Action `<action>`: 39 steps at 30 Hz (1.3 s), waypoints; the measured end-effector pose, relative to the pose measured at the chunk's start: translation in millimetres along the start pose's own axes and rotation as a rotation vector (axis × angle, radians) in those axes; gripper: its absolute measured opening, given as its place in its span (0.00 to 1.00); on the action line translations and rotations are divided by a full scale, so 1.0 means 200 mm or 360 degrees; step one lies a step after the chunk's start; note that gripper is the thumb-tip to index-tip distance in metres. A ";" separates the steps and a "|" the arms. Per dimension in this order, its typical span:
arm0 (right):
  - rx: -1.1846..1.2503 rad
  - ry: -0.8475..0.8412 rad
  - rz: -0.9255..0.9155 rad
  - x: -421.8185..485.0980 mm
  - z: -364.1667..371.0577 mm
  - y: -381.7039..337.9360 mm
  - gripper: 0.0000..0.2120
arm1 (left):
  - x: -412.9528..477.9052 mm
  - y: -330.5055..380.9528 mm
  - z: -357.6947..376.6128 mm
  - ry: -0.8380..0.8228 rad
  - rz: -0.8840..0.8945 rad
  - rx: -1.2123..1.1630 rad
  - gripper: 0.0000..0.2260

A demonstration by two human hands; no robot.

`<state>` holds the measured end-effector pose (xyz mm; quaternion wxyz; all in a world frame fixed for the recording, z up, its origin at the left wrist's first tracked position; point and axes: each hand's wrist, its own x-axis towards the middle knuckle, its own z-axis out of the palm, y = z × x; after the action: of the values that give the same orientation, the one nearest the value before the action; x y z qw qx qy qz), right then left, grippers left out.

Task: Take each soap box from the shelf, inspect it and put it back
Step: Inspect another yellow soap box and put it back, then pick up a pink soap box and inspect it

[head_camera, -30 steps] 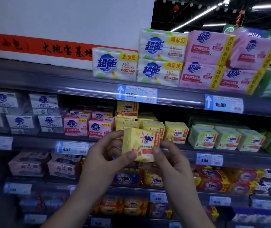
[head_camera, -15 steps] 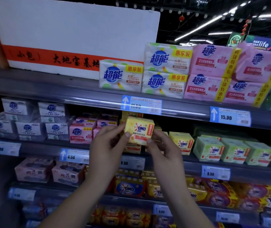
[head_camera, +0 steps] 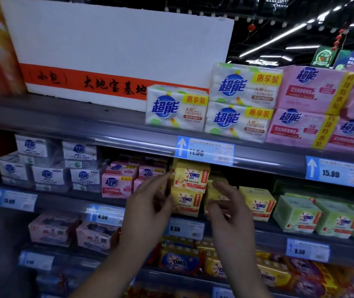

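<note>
A yellow OMO soap box [head_camera: 191, 177] sits on top of another yellow OMO box [head_camera: 186, 203] on the middle shelf [head_camera: 279, 231], just under the 11.50 price tag. My left hand [head_camera: 150, 205] is at its left side, fingertips reaching the box's left edge, holding nothing. My right hand [head_camera: 229, 209] hovers just right of the stack with loosely bent fingers, apart from the top box and partly covering the yellow boxes behind it.
More yellow OMO boxes [head_camera: 257, 203] and green ones [head_camera: 298, 214] line the same shelf to the right, pink [head_camera: 118, 186] and white boxes [head_camera: 49, 175] to the left. Large white and pink multipacks [head_camera: 238, 104] fill the top shelf. Lower shelves hold more soap.
Both hands carried the yellow box up and back onto the stack on the middle shelf and let go of it. My view has tilted upward and moved closer to the shelf.
</note>
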<state>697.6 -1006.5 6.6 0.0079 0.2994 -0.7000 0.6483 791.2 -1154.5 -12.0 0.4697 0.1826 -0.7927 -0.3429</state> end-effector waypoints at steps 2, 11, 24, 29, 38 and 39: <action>-0.0048 0.0027 -0.0056 -0.07 0.02 0.01 0.16 | -0.09 -0.06 -0.05 0.0179 -0.0132 -0.0025 0.20; -0.0210 -0.0738 0.0265 -0.14 0.42 -0.03 0.35 | -0.13 -0.18 -0.13 0.0037 -0.0411 0.0120 0.31; -0.0004 -0.0495 0.0021 -0.21 0.33 -0.04 0.29 | -0.13 -0.06 -0.25 0.0120 -0.0401 -0.0738 0.16; 0.0073 -0.0622 -0.0077 -0.22 0.19 -0.04 0.38 | -0.18 -0.04 -0.31 -0.0123 -0.0483 -0.0905 0.27; 0.0215 -0.0767 0.0044 -0.27 0.05 -0.01 0.38 | -0.22 0.02 -0.35 -0.0510 -0.0296 -0.0859 0.29; 0.0222 -0.0779 0.0037 -0.27 0.04 -0.01 0.38 | -0.23 0.03 -0.35 -0.0504 -0.0269 -0.0845 0.28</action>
<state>746.8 -991.5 -14.3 -0.1899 0.4394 -0.6380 0.6032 875.2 -1148.8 -12.5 0.3416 0.0634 -0.7208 -0.5998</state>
